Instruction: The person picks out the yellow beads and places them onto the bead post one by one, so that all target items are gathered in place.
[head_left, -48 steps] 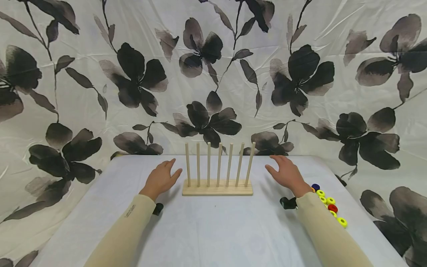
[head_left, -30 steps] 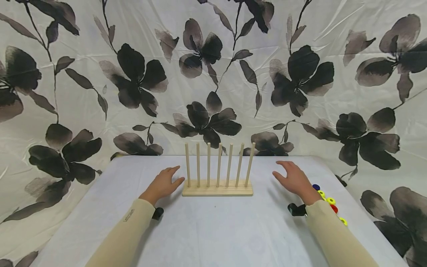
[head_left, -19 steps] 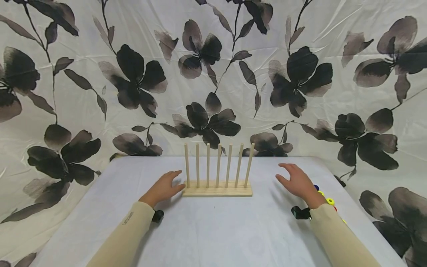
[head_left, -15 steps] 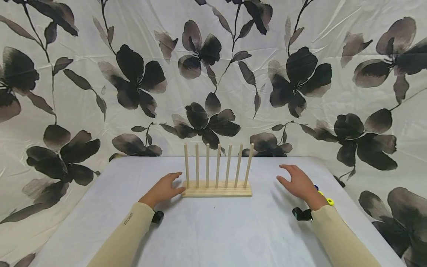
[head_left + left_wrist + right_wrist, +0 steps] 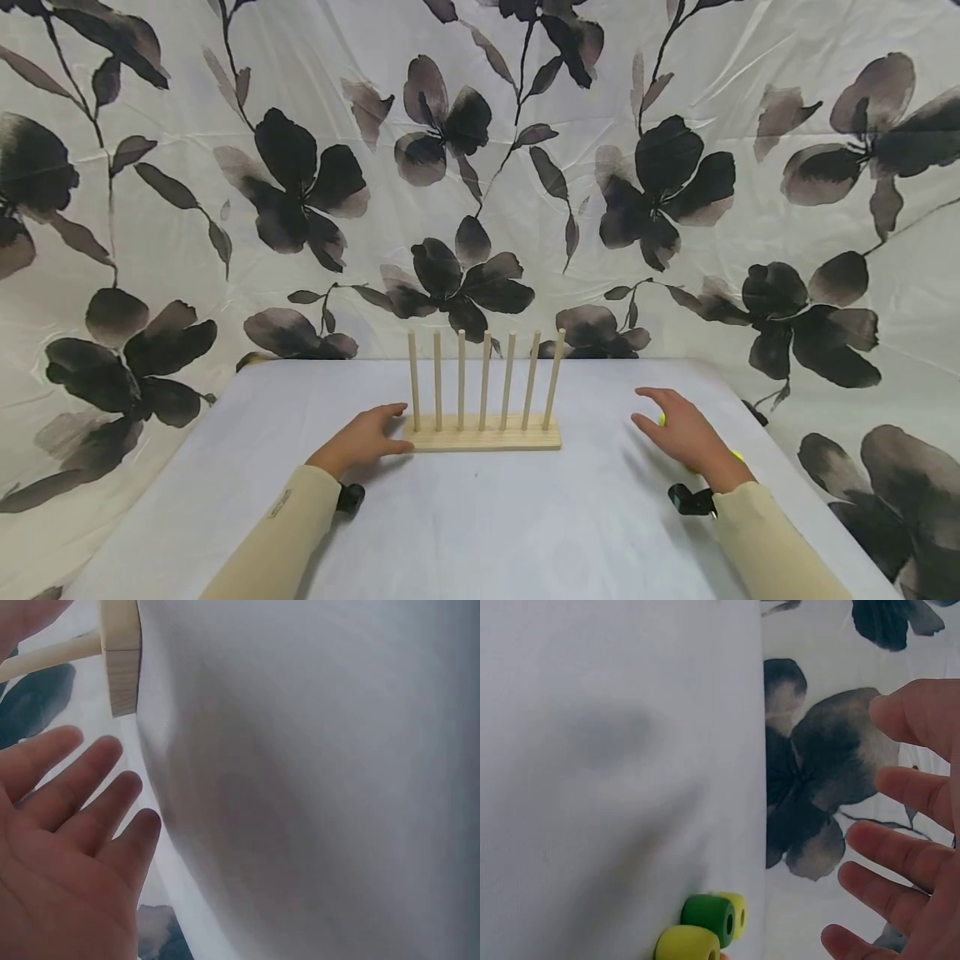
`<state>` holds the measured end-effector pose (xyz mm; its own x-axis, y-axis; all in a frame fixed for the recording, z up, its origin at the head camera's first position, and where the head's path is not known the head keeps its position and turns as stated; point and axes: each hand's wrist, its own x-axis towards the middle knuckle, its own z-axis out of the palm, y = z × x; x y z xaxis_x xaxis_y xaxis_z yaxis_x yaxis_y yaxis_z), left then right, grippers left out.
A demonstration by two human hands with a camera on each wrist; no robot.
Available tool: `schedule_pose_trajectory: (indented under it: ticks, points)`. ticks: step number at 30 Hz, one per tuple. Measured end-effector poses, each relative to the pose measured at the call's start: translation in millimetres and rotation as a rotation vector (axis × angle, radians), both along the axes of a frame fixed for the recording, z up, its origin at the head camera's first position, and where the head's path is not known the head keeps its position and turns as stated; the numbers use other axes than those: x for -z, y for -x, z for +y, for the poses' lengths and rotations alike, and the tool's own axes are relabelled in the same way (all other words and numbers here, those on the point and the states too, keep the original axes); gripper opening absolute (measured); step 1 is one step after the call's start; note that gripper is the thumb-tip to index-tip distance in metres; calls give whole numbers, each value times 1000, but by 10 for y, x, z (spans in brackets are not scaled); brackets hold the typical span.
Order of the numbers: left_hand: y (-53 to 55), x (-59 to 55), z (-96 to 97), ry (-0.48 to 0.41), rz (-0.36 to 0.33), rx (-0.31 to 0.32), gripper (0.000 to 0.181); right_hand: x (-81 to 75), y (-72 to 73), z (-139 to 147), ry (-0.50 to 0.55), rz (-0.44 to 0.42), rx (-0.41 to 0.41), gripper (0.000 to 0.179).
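Observation:
A wooden stand (image 5: pixel 487 440) with several upright pegs is at the middle of the white table. The pegs are bare. At its left end is my left hand (image 5: pixel 362 439), fingers and thumb spread apart, with the thumb tip overlapping the base's front left corner. In the left wrist view the base end (image 5: pixel 122 682) shows beyond the fingers. Over the table's right side hovers my right hand (image 5: pixel 688 435), empty, with fingers spread. Below it lie a green bead (image 5: pixel 707 916) and yellow beads (image 5: pixel 684 945); in the head view the hand and sleeve hide most of the beads.
The white table (image 5: pixel 495 533) ends at a floral cloth backdrop (image 5: pixel 465 167) right behind the stand. Each wrist carries a small black camera, one on the left wrist (image 5: pixel 351 499) and one on the right wrist (image 5: pixel 690 502).
My left hand has come down and in to the stand's left end. My right hand has moved to the right and nearer, covering more of the beads. The head view has tilted slightly.

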<state>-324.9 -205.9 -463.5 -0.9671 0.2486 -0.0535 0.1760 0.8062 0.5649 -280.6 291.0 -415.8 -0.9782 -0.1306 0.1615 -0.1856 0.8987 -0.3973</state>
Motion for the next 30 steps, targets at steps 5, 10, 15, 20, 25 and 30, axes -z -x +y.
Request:
schedule_pose_trajectory:
  ticks: [5, 10, 15, 20, 25, 30]
  points:
    - [23, -7, 19, -13, -17, -6, 85, -4, -26, 77, 3, -37, 10, 58]
    - [7, -42, 56, -14, -24, 8, 83, 23, -62, 166, 0, -67, 35, 59]
    - [-10, -77, 78, -18, -30, 23, 82, 63, -98, 228, -2, -60, 36, 53]
    - [40, -36, 70, -8, -38, 27, 82, 95, -128, 303, 14, -98, 60, 53]
    - [95, 33, 55, -29, -59, 20, 83, 115, -151, 353, 21, -132, 85, 53]
    - [120, 72, 59, -52, -64, 25, 82, 142, -167, 409, 16, -156, 115, 55]
